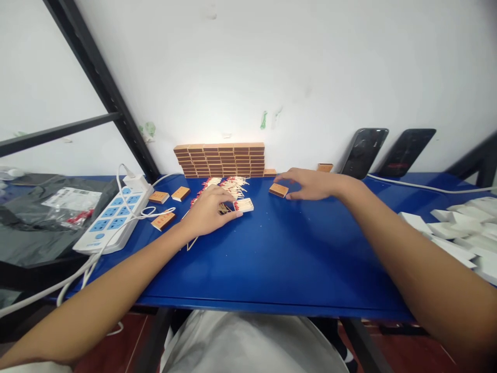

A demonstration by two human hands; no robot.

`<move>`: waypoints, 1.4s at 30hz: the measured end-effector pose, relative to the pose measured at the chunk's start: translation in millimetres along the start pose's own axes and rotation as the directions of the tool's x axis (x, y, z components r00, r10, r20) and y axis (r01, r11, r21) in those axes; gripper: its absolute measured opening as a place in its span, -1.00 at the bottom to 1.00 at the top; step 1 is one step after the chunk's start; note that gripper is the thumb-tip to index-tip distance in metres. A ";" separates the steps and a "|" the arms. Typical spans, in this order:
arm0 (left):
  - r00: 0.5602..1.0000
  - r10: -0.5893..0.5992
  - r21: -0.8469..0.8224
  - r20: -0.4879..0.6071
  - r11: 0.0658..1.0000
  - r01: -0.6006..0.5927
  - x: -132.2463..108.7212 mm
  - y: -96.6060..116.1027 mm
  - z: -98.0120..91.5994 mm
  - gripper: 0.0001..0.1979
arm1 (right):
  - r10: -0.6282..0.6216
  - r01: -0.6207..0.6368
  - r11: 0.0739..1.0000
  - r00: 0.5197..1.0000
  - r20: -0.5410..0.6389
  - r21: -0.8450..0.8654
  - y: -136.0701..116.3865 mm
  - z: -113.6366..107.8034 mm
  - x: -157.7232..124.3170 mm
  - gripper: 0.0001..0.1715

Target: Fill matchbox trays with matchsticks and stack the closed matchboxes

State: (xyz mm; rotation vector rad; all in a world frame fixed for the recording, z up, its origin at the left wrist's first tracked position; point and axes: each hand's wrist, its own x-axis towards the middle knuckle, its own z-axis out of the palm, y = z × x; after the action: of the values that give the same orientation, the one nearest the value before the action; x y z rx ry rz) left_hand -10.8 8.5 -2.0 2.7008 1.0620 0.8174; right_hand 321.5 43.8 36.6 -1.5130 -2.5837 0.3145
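My left hand [209, 210] lies on the blue table [279, 259] with its fingers curled over a filled matchbox tray [244, 205] and some loose matches. Behind it spreads a pile of red-tipped matches [229, 185]. My right hand [310, 184] reaches to the middle of the table, its fingertips pinched on a brown matchbox [278, 190]. A stack of several brown matchboxes [220, 160] stands against the white wall behind the pile.
Three loose matchboxes [163, 220] lie left of my left hand, beside a white power strip [114, 220] with cables. Grey plastic bags [42, 217] sit far left. Two dark phones [365, 153] lean on the wall. White boxes [462, 233] are heaped at right.
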 end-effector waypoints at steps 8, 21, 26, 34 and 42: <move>0.998 -0.023 0.002 -0.052 1.000 0.023 -1.3 -2.5 0.1 -0.65 | 0.097 -0.098 0.993 0.995 0.013 0.072 -2.7 17.2 11.4 -0.52; 0.991 -0.061 0.000 -0.123 0.998 0.062 -2.2 -2.4 1.4 -0.61 | -0.179 0.192 0.920 0.981 -0.068 0.341 -55.1 3.6 1.0 -0.53; 0.988 -0.068 -0.037 -0.141 0.997 0.063 -3.3 -2.8 2.3 -0.59 | -0.182 0.203 0.908 0.979 -0.092 0.367 -53.1 7.0 3.7 -0.56; 0.986 -0.048 -0.049 -0.162 0.998 0.041 -2.9 0.0 1.0 -0.59 | -0.142 0.155 0.850 0.988 -0.065 0.504 -49.0 15.2 7.4 -0.49; 0.986 -0.038 -0.020 -0.162 0.999 0.036 -2.8 2.3 -1.2 -0.66 | -0.145 0.206 0.889 0.974 -0.176 0.409 -53.6 15.2 7.1 -0.41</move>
State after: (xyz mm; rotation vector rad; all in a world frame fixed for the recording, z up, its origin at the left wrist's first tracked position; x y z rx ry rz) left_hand -11.8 4.8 -1.4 2.6290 1.1279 1.0496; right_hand 269.5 22.8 35.0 -1.0978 -2.3182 0.6724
